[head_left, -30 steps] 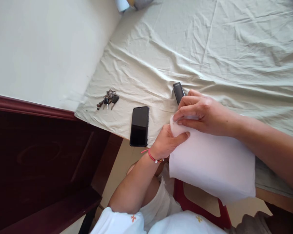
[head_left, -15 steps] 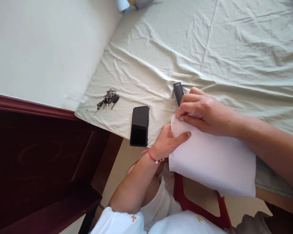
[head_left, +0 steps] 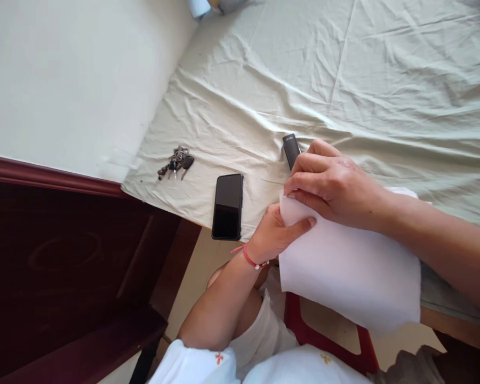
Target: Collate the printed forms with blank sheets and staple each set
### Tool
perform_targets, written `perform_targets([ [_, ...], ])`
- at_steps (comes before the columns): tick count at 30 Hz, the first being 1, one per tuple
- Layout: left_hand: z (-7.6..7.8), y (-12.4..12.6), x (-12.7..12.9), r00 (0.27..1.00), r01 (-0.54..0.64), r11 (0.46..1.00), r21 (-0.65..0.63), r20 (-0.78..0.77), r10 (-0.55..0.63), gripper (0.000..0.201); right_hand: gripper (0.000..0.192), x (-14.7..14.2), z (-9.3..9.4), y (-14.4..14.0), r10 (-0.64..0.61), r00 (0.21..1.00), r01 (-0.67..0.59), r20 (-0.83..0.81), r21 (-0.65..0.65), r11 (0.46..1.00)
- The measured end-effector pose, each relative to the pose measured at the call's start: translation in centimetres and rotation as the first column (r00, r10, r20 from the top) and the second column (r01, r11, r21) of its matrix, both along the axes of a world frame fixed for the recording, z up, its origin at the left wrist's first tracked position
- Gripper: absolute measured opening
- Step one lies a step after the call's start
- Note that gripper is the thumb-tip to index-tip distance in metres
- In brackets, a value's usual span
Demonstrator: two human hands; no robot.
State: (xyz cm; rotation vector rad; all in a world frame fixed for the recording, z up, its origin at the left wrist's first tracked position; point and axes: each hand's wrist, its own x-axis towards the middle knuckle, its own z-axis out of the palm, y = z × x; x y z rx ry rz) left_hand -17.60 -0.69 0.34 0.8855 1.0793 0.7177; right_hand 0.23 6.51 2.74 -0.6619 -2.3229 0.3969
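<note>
White paper sheets (head_left: 344, 272) hang partly over the table's front edge. My left hand (head_left: 282, 230) grips their left side, its thumb lying on top and its other fingers hidden underneath. At the upper left corner, the thumb and fingertips of my right hand (head_left: 328, 178) are pinched on the paper. Just beyond the right hand lies a black stapler-like object (head_left: 291, 151), its near end hidden behind the fingers.
A black phone (head_left: 228, 207) lies left of the paper, with a bunch of keys (head_left: 177, 162) farther left. A wrinkled pale cloth (head_left: 304, 69) covers the table. Below stands a red stool (head_left: 332, 344); a dark wooden panel (head_left: 64, 256) is at left.
My right hand has shifted slightly left and up at the corner. More paper now shows beyond my right wrist, and the sheet's lower edge has moved. My left hand stays nearly in place.
</note>
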Motion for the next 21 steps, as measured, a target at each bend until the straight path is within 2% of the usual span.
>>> perform_targets([
  [6, 0.09, -0.01, 0.19, 0.999, -0.014, 1.000, 0.004, -0.030, 0.014, 0.026, 0.022, 0.19, -0.05, 0.14, -0.008, 1.000, 0.008, -0.028, 0.005, 1.000],
  [13, 0.31, 0.00, 0.31, 0.993, 0.002, 1.000, 0.027, -0.119, 0.001, 0.024, 0.019, 0.47, -0.04, 0.26, 0.056, 0.997, -0.060, -0.056, -0.072, 0.996],
  [21, 0.65, 0.08, 0.63, 0.985, -0.012, 0.999, 0.036, -0.173, 0.018, 0.021, 0.015, 0.81, -0.22, 0.54, 0.059, 0.996, -0.071, -0.074, -0.177, 0.982],
])
